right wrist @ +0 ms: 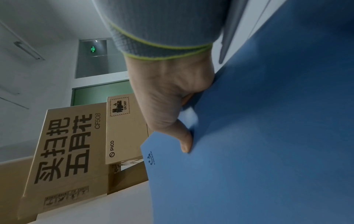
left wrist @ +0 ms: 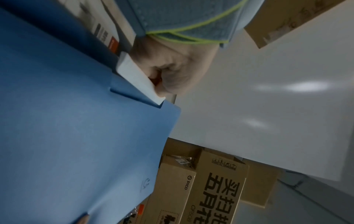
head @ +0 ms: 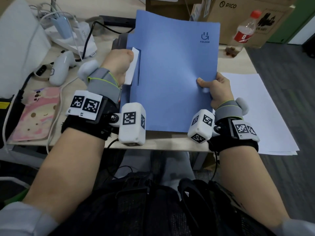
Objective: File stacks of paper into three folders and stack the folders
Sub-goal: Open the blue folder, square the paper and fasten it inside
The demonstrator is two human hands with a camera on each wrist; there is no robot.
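folder (head: 172, 74) blue, closed, held tilted up above desk (head: 170, 142) edge, logo at top right | left hand (head: 115, 65) clamped on folder's left edge, over white paper (head: 131, 67) sticking out at the notch | right hand (head: 216, 91) pinching right edge, thumb on cover | loose sheets (head: 265, 113) flat on desk, right of folder | bottle (head: 242, 33) far right

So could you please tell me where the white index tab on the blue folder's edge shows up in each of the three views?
Head: the white tab sits left of centre on the blue folder, gripped by the left hand.
Left wrist: the tab is upper centre, beside the hand's fingers.
Right wrist: not in view.
Shared landmark: the PICO cardboard box.
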